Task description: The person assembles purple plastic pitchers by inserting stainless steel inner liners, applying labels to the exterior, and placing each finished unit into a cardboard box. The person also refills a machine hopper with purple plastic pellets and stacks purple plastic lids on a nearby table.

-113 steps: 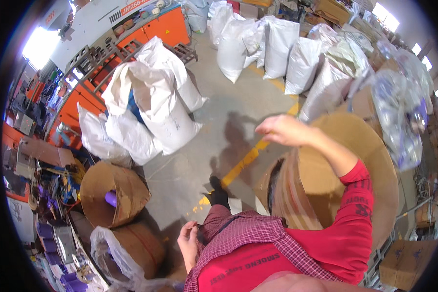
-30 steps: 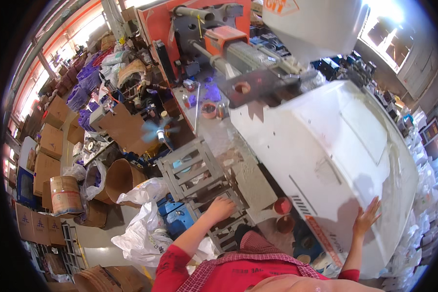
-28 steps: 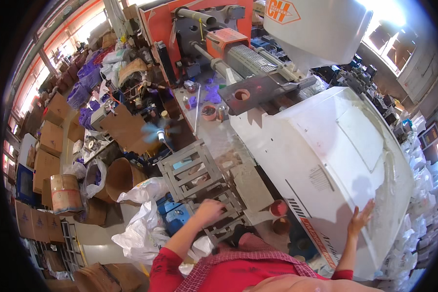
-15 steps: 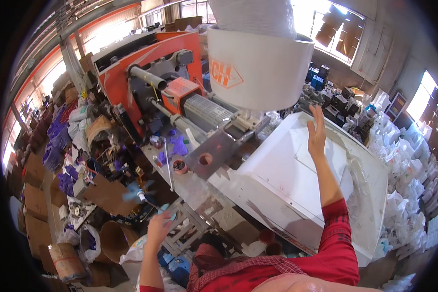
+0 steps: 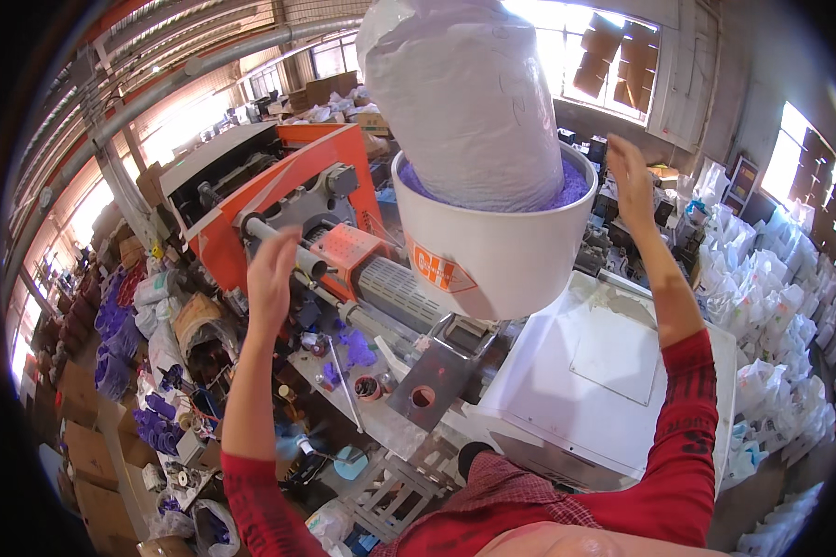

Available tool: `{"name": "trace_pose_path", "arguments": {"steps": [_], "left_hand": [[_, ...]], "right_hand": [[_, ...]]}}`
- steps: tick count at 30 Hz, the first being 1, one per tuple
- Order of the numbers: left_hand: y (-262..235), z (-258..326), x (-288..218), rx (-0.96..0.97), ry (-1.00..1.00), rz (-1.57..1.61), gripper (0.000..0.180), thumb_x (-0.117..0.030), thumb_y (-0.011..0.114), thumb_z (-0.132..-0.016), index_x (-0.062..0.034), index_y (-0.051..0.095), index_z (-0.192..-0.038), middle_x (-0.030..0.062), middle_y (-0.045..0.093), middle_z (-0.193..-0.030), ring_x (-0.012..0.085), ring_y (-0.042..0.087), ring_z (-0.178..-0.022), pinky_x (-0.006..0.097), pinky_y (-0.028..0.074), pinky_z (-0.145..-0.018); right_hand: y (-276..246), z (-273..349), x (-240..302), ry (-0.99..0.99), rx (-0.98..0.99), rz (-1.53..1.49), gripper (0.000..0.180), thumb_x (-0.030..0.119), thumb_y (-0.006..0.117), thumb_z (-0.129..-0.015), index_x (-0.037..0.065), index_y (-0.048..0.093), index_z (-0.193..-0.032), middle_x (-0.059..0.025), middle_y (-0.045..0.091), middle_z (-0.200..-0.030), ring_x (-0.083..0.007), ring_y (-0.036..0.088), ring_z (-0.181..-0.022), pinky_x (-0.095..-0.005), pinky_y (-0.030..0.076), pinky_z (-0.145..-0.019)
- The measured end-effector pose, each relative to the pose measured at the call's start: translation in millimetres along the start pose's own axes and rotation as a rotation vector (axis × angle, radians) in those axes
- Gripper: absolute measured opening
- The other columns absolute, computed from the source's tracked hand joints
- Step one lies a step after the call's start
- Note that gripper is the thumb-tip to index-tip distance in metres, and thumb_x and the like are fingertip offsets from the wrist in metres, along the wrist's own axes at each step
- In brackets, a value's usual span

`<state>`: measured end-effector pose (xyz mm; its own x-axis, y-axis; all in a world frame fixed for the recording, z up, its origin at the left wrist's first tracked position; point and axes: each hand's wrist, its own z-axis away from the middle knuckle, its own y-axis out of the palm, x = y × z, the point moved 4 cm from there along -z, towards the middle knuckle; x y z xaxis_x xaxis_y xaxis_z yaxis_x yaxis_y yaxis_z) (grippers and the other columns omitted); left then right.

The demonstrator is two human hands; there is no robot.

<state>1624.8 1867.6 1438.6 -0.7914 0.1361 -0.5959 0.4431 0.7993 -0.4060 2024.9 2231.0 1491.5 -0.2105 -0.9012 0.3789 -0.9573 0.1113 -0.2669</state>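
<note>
A large whitish sack (image 5: 474,102) stands in a round white hopper (image 5: 502,260), its lower end sunk in purple granules (image 5: 576,182). My right hand (image 5: 630,181) is raised just right of the hopper's rim, fingers stretched and nothing in them. On the other side, my left hand (image 5: 274,278) is lifted in front of a metal bar of the machine, well left of the hopper. Its fingers are stretched out too, and it holds nothing. Neither hand seems to touch the sack.
Behind my left hand is an orange and grey machine (image 5: 348,243). A white machine housing (image 5: 576,371) lies below my right arm. White plastic bags (image 5: 762,278) are piled at the right; cartons (image 5: 93,436) and purple parts (image 5: 121,316) crowd the left. A small fan (image 5: 302,446) stands low.
Both hands have risen, the left one from low near the fan up to the machine's bar. My view has shifted, so more of the sack and the purple granules now show.
</note>
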Motion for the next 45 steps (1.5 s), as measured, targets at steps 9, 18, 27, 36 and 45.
{"name": "trace_pose_path", "arguments": {"steps": [9, 18, 27, 36, 45], "left_hand": [[73, -251, -18, -0.286, 0.243, 0.068, 0.049, -0.038, 0.047, -0.099, 0.0007, 0.055, -0.129, 0.0147, 0.058, -0.129, 0.0232, 0.054, -0.12, 0.032, 0.038, -0.102], [140, -316, -4, -0.178, 0.07, 0.639, 0.041, -0.036, 0.046, -0.101, 0.0, 0.061, -0.115, 0.0029, 0.064, -0.1, 0.01, 0.059, -0.088, 0.025, 0.049, -0.079], [158, -302, 37, -0.161, -0.021, 0.781, 0.023, -0.018, 0.05, -0.097, -0.0017, 0.064, -0.106, 0.0038, 0.066, -0.091, 0.0142, 0.063, -0.075, 0.031, 0.052, -0.071], [185, -303, 41, -0.3, 0.032, 0.622, 0.022, -0.018, 0.052, -0.095, -0.0028, 0.063, -0.106, 0.0076, 0.065, -0.093, 0.0184, 0.062, -0.079, 0.034, 0.051, -0.074], [206, -383, 25, -0.377, 0.141, 0.431, 0.022, -0.019, 0.055, -0.093, -0.004, 0.063, -0.106, 0.0114, 0.065, -0.095, 0.0226, 0.062, -0.082, 0.037, 0.05, -0.078]], "right_hand": [[79, -197, -3, -0.371, 0.029, 0.201, 0.052, 0.045, 0.055, -0.094, 0.006, 0.056, -0.127, -0.0174, 0.059, -0.123, -0.0326, 0.058, -0.111, -0.0404, 0.044, -0.096], [163, -280, -26, -0.286, 0.307, -0.271, 0.048, 0.052, 0.048, -0.095, 0.011, 0.069, -0.107, -0.0099, 0.068, -0.107, -0.0235, 0.064, -0.095, -0.034, 0.049, -0.09], [181, -263, -35, -0.381, 0.51, -0.387, 0.041, 0.045, 0.046, -0.097, 0.01, 0.068, -0.092, -0.0072, 0.07, -0.092, -0.023, 0.065, -0.088, -0.0338, 0.048, -0.084], [190, -247, -38, -0.474, 0.41, -0.192, 0.048, 0.052, 0.039, -0.098, 0.018, 0.072, -0.107, -0.0123, 0.07, -0.099, -0.0339, 0.063, -0.093, -0.0402, 0.047, -0.085], [147, -279, -113, -0.515, 0.007, -0.087, 0.037, 0.027, 0.053, -0.091, 0.009, 0.062, -0.122, -0.0172, 0.066, -0.077, -0.0372, 0.062, -0.072, -0.0445, 0.048, -0.082]]}}
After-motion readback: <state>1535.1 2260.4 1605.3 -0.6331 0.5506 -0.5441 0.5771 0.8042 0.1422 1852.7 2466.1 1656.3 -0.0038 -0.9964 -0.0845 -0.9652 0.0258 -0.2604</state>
